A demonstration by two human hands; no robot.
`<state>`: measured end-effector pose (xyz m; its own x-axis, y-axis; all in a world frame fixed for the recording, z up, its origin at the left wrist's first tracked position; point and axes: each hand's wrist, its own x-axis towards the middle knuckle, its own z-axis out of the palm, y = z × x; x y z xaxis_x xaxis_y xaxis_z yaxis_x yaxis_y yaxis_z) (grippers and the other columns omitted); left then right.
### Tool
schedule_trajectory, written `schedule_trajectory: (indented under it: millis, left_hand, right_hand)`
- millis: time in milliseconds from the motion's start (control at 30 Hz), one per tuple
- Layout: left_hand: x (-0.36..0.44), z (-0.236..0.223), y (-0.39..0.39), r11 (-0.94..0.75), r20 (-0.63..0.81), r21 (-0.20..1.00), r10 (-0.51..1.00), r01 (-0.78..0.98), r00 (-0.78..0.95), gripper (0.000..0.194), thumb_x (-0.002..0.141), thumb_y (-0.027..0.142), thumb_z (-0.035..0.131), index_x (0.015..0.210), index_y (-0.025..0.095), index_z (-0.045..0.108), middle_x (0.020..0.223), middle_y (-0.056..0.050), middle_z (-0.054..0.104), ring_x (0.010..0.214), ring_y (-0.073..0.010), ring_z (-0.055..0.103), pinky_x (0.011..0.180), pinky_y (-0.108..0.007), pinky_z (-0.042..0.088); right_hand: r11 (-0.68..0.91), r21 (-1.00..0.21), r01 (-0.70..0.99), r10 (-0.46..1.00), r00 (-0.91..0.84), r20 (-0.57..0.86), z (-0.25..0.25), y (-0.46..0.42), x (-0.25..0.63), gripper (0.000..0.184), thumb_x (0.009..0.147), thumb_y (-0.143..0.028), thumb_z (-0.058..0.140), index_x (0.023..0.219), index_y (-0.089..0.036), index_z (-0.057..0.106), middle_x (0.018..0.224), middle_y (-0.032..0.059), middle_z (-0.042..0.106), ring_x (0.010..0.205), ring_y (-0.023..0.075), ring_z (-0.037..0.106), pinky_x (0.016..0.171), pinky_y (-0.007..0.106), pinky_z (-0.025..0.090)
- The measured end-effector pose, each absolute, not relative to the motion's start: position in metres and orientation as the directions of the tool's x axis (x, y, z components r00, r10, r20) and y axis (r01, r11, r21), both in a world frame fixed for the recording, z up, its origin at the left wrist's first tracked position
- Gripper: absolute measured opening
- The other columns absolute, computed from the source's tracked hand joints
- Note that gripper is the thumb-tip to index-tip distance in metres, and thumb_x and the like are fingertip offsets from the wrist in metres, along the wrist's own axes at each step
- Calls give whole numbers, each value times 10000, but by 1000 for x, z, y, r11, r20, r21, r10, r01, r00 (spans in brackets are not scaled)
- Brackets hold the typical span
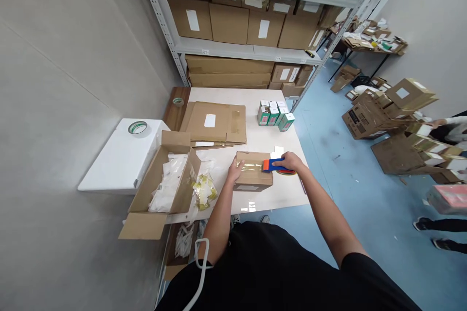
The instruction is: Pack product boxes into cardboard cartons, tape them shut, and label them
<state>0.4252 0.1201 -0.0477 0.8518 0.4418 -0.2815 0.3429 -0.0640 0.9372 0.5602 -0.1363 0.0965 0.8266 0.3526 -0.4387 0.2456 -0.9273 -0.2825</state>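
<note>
Pale tabletop [286, 192], cardboard box [253, 176] between left grip [235, 170] and right grip [290, 161]

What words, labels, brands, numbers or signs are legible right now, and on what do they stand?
Nothing reads clearly enough to quote.
Taped box: near-side label, too small.
Tape dispenser: no lettering made out.
Flattened cardboard: white label, too small.
Green-and-white boxes: print too small.
Shelf tags: characters too small.
Shelved cartons: white labels, too blurred.
Large floor carton: dark printing, too blurred.
</note>
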Motion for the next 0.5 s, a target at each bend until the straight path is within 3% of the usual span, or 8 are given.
schedule_trajectory:
  millis: [167, 500]
  left_hand:
    - [425, -47, 123, -91, -267, 936, 446, 340, 854, 698, 955, 524, 637, 1564, 219, 485, 1521, -121, 614, 1421, -271, 560, 1204, -389, 387]
    - [424, -46, 128, -93, -261, 939, 434, 332, 862, 643, 953, 523, 631, 1510, 220, 531, 1408, -110, 697, 1299, -273, 653, 1145, -399, 456]
  right_hand:
    - [-854, -458, 248, 436, 821, -368, 72, -188, 565, 550, 700, -733, 768, 616, -211, 617, 629, 1, 612, 640, 163, 562, 560, 265, 334]
    - [-866, -487, 116, 324, 871, -369, 45, -265, 575, 516, 701, -686, 793, 646, -211, 600, 624, -6, 627, 631, 157, 583, 554, 251, 337]
